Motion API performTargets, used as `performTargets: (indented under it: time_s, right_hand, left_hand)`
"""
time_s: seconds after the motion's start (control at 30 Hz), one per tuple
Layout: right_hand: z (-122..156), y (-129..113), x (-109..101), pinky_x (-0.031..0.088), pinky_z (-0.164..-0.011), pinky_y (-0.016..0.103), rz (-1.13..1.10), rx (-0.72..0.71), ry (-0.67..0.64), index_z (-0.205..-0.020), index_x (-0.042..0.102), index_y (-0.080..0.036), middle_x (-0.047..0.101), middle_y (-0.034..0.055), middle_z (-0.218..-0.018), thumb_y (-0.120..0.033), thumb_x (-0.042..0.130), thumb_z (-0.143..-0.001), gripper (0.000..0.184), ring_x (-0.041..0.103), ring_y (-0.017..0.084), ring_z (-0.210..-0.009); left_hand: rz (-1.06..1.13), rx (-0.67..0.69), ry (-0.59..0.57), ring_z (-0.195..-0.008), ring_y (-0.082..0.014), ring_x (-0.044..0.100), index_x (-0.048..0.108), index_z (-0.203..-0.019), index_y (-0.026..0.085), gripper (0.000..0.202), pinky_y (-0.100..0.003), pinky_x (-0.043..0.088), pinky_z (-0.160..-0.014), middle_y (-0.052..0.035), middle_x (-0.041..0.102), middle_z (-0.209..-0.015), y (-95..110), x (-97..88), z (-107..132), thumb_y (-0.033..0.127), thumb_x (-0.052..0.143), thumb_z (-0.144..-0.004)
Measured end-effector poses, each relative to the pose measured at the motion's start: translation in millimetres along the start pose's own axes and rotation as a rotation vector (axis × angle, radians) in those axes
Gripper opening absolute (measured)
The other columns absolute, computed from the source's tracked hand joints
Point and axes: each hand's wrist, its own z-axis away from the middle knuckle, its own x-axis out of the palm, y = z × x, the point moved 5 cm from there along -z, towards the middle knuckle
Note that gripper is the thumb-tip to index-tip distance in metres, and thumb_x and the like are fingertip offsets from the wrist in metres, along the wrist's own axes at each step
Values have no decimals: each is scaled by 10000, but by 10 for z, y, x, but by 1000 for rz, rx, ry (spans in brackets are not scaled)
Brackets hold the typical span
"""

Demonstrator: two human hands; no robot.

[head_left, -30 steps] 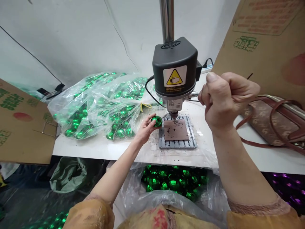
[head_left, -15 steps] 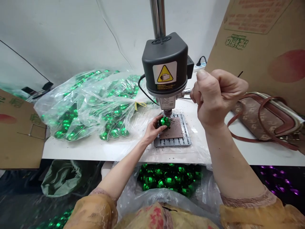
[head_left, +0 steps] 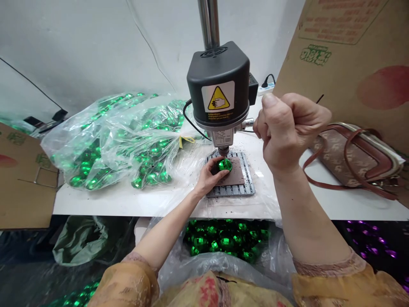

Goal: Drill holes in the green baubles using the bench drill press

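Observation:
A green faceted ball [head_left: 225, 165] rests on the brown pad under the chuck [head_left: 223, 151] of a black bench drill press [head_left: 218, 85]. My left hand [head_left: 209, 175] pinches the ball from its left side, with thumb in front and fingers behind. Raised at the right of the press, my right hand [head_left: 289, 128] is closed in a fist around the feed handle, whose silver hub [head_left: 245, 124] shows beside the fingers. The grip itself is mostly hidden in the palm. Dark shavings lie over the pad [head_left: 237, 172] and the slotted metal base [head_left: 249, 187].
Clear plastic bags [head_left: 119, 140] of green balls lie left on the white table [head_left: 96, 202]. An open plastic-lined container of green balls [head_left: 223, 238] sits below the front edge. Right stand a brown handbag [head_left: 354, 157] and a cardboard box [head_left: 338, 76]; another box [head_left: 25, 183] is left.
My left hand has shifted the ball slightly right, so it now sits more squarely beneath the chuck. My right hand stays closed in about the same place. The view has shifted a little.

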Motion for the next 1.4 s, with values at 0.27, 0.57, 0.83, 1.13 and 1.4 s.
performTargets:
  time_s: [0.27,0.57,0.83,1.13,1.4]
  right_hand:
    - [-5,-38,-2,322,-498,274,12,-40,14,-551,296,-208,267,-31,-551,-423,564,-946,523,328,62,-479]
    - [-47,-59,7,275,-482,284,-39,-61,-8,-530,272,-202,231,-45,-529,-379,604,-922,544,260,52,-459]
    - [20,-138,4,199,-461,267,-184,-107,-20,-510,278,-179,244,-62,-481,-200,580,-899,493,278,31,-406]
    - [129,-82,-26,229,-435,277,-133,-176,8,-517,229,-173,248,-55,-461,-277,572,-908,531,255,47,-406]
    - [199,-63,-55,232,-435,250,-185,-282,14,-538,210,-164,230,-57,-496,-152,574,-888,505,276,24,-415]
  left_hand:
    - [6,28,10,-1138,-278,676,621,-1191,190,598,-451,521,-1039,-109,719,-1179,84,75,39,482,867,-730]
    - [-28,52,18,-1121,-277,686,608,-1188,187,609,-453,537,-1017,-121,720,-1172,100,84,48,497,865,-732]
    - [6,50,9,-1148,-273,674,603,-1203,190,592,-442,526,-1039,-115,706,-1208,85,88,52,472,858,-749]
    - [2,40,8,-1242,-294,634,593,-1206,188,589,-458,490,-1095,-127,685,-1273,63,79,67,455,859,-753]
    - [-36,53,5,-1218,-285,643,596,-1218,186,584,-447,490,-1087,-117,692,-1248,82,74,73,464,845,-769]
